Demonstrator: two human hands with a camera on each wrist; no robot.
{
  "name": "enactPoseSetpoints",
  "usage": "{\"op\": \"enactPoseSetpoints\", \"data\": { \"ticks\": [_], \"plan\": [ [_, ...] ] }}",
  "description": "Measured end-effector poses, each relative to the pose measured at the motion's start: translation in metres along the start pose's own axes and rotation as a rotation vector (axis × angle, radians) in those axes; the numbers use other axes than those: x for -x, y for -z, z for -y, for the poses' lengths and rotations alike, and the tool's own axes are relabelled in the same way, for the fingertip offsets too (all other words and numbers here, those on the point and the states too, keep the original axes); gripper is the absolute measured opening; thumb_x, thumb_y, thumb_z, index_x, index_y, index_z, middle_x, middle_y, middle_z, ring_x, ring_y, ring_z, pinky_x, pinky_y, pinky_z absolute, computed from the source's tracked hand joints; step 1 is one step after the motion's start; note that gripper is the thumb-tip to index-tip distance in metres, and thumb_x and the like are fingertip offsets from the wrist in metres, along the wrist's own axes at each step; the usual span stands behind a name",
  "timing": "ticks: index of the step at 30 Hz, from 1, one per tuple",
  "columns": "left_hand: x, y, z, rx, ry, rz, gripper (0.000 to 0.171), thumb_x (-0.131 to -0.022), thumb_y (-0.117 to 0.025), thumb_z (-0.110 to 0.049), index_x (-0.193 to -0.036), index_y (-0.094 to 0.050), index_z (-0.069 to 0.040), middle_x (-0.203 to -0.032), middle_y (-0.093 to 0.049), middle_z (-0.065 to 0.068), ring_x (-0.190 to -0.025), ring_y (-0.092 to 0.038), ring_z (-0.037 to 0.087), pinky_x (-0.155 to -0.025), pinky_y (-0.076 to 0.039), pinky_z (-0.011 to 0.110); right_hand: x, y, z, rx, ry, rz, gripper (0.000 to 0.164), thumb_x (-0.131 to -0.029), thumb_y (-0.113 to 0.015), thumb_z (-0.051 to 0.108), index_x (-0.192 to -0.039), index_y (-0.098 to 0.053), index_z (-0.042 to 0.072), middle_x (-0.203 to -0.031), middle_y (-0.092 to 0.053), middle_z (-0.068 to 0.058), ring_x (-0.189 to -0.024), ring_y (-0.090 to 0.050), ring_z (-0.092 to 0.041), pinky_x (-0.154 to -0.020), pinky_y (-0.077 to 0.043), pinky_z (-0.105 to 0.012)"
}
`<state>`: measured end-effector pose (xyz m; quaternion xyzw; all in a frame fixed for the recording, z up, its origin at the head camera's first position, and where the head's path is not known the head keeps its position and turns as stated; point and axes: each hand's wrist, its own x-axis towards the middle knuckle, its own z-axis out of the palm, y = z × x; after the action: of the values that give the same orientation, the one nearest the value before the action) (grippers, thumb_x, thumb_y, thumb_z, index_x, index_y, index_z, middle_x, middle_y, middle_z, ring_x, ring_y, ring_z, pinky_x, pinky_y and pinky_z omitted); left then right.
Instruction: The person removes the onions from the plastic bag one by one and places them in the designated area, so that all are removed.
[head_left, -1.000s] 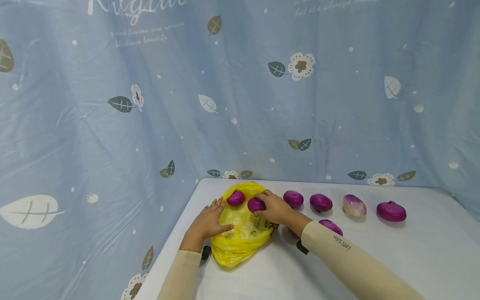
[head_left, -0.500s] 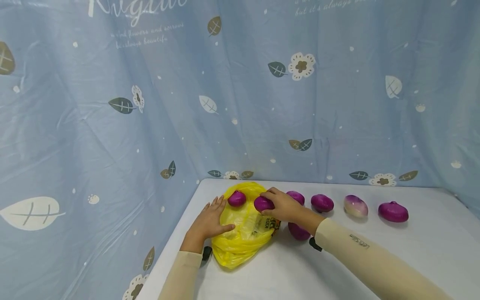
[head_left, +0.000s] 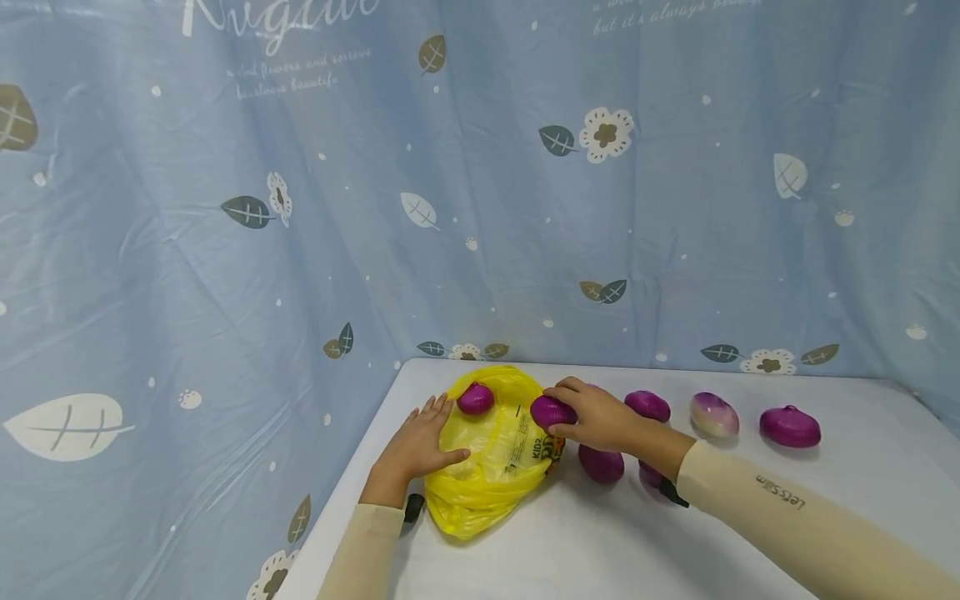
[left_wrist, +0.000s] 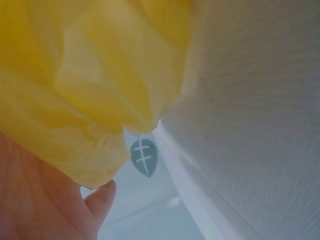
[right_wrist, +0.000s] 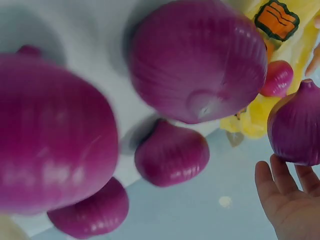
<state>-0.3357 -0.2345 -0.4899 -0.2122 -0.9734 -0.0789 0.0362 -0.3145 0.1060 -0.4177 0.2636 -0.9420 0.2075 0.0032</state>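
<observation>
A yellow plastic bag (head_left: 480,500) lies on the white table with its mouth spread. My left hand (head_left: 416,446) rests at the bag's left edge, thumb and fingers apart; in the left wrist view yellow plastic (left_wrist: 110,80) lies over part of that hand. One purple onion (head_left: 476,398) sits at the back of the bag's opening. Over the bag's right edge, my right hand (head_left: 603,417) holds a second onion (head_left: 553,412). In the right wrist view the fingers (right_wrist: 282,175) curl under the held onion (right_wrist: 300,125).
Right of the bag stand several more purple onions, including a near one (head_left: 601,463), one at the back (head_left: 647,406) and one far right (head_left: 790,427). A paler onion (head_left: 714,415) sits among them. My right forearm partly covers others. A blue patterned curtain (head_left: 480,208) hangs behind the table.
My right hand has carried its onion rightward, from over the bag's middle to its right edge. The left hand and the onion in the bag stay nearly where they were.
</observation>
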Motion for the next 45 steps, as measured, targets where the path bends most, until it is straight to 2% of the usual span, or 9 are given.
{"op": "enactPoseSetpoints", "data": {
  "ticks": [5, 11, 19, 28, 35, 41, 45],
  "plan": [
    [0.000, -0.001, 0.001, -0.001, 0.005, 0.003, 0.097, -0.084, -0.058, -0.067, -0.153, -0.028, -0.005, -0.159, -0.021, 0.010, -0.146, -0.018, 0.029, -0.115, -0.017, 0.052, 0.014, 0.007, -0.007, -0.034, 0.023, -0.030, 0.062, -0.085, -0.075, 0.039, -0.139, -0.054, 0.016, -0.132, -0.052, -0.005, -0.111, -0.058, -0.026, -0.088, -0.053, -0.047],
    [0.002, -0.001, 0.001, 0.017, 0.001, 0.005, 0.097, -0.084, -0.058, -0.067, -0.152, -0.030, -0.004, -0.159, -0.022, 0.012, -0.145, -0.019, 0.031, -0.114, -0.018, 0.053, 0.029, 0.008, -0.015, -0.031, -0.013, -0.058, 0.066, -0.083, -0.075, 0.044, -0.140, -0.054, 0.020, -0.138, -0.050, -0.007, -0.116, -0.056, -0.031, -0.088, -0.051, -0.053],
    [0.004, -0.002, 0.001, 0.043, 0.007, -0.003, 0.095, -0.083, -0.060, -0.065, -0.152, -0.032, -0.005, -0.159, -0.023, 0.011, -0.145, -0.020, 0.032, -0.114, -0.019, 0.054, 0.051, 0.009, -0.026, -0.053, -0.033, -0.091, 0.068, -0.083, -0.075, 0.044, -0.140, -0.053, 0.015, -0.142, -0.047, -0.016, -0.119, -0.053, -0.042, -0.084, -0.049, -0.062],
    [0.002, -0.006, 0.004, 0.023, 0.028, 0.018, 0.096, -0.083, -0.060, -0.067, -0.153, -0.030, -0.008, -0.160, -0.020, 0.008, -0.146, -0.018, 0.028, -0.115, -0.017, 0.052, 0.072, 0.010, -0.039, -0.072, -0.079, -0.125, 0.068, -0.083, -0.074, 0.046, -0.140, -0.053, 0.016, -0.138, -0.050, -0.013, -0.122, -0.051, -0.040, -0.087, -0.049, -0.060],
    [0.002, -0.005, 0.003, 0.031, 0.019, 0.016, 0.097, -0.083, -0.059, -0.067, -0.152, -0.031, -0.006, -0.159, -0.022, 0.011, -0.145, -0.019, 0.031, -0.114, -0.019, 0.054, 0.084, 0.014, -0.045, -0.110, -0.085, -0.168, 0.065, -0.082, -0.076, 0.043, -0.137, -0.056, 0.014, -0.135, -0.051, -0.016, -0.119, -0.052, -0.043, -0.081, -0.053, -0.056],
    [0.001, -0.004, 0.003, 0.026, 0.015, 0.011, 0.096, -0.084, -0.059, -0.066, -0.153, -0.031, -0.007, -0.159, -0.022, 0.011, -0.145, -0.019, 0.031, -0.114, -0.019, 0.054, 0.098, 0.017, -0.054, -0.126, -0.124, -0.180, 0.068, -0.082, -0.075, 0.048, -0.138, -0.054, 0.014, -0.141, -0.047, -0.019, -0.123, -0.046, -0.048, -0.079, -0.053, -0.059],
    [-0.001, -0.005, 0.003, 0.020, 0.012, 0.012, 0.096, -0.084, -0.058, -0.067, -0.153, -0.031, -0.006, -0.159, -0.022, 0.011, -0.145, -0.020, 0.031, -0.114, -0.020, 0.054, 0.107, 0.019, -0.062, -0.119, -0.100, -0.211, 0.069, -0.083, -0.073, 0.050, -0.137, -0.055, 0.012, -0.139, -0.048, -0.020, -0.123, -0.046, -0.047, -0.080, -0.052, -0.060]
  ]
}}
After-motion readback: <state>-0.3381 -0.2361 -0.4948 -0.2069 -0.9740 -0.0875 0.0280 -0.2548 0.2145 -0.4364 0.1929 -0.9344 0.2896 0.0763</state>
